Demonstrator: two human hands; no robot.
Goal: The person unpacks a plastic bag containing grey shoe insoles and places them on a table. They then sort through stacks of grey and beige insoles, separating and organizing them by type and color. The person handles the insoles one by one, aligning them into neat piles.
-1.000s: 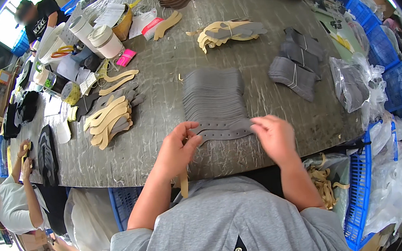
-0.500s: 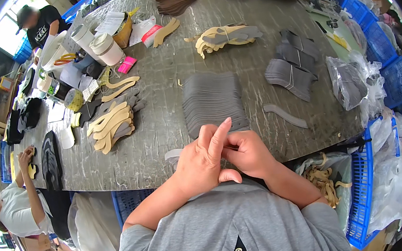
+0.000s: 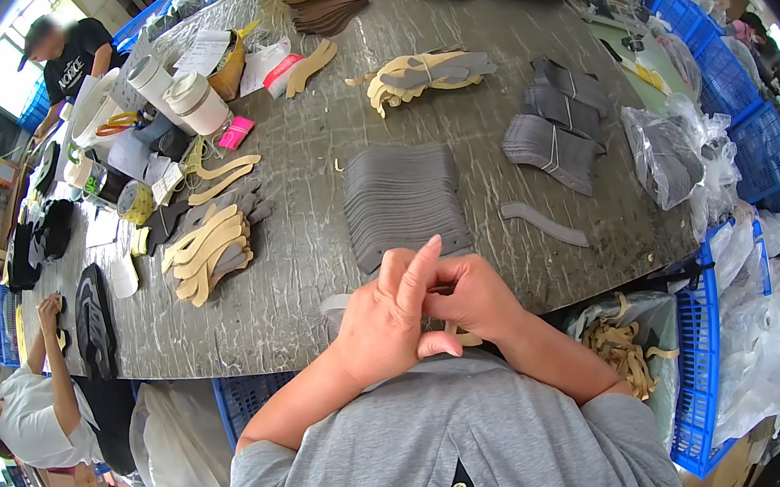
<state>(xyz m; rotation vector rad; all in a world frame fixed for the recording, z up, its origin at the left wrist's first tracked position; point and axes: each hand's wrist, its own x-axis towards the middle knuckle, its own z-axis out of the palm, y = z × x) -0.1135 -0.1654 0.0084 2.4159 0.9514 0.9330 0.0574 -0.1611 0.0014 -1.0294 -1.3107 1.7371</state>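
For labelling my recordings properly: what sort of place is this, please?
Most likely a workshop handling cut parts, perhaps for shoes: a fanned stack of grey pieces and banded bundles lie on the worktable, with blue crates alongside.

The work table (image 3: pixel 304 176) has a dark, scuffed surface. Directly beyond the fingers (image 3: pixel 417 279) lies a layered stack of grey pieces (image 3: pixel 402 198). Right of the fingers: one curved grey strip (image 3: pixel 545 224); farther out, banded grey bundles (image 3: pixel 553 144). Left: a beige-and-grey pile (image 3: pixel 207 256). Well beyond: brown stacks (image 3: pixel 328 13).
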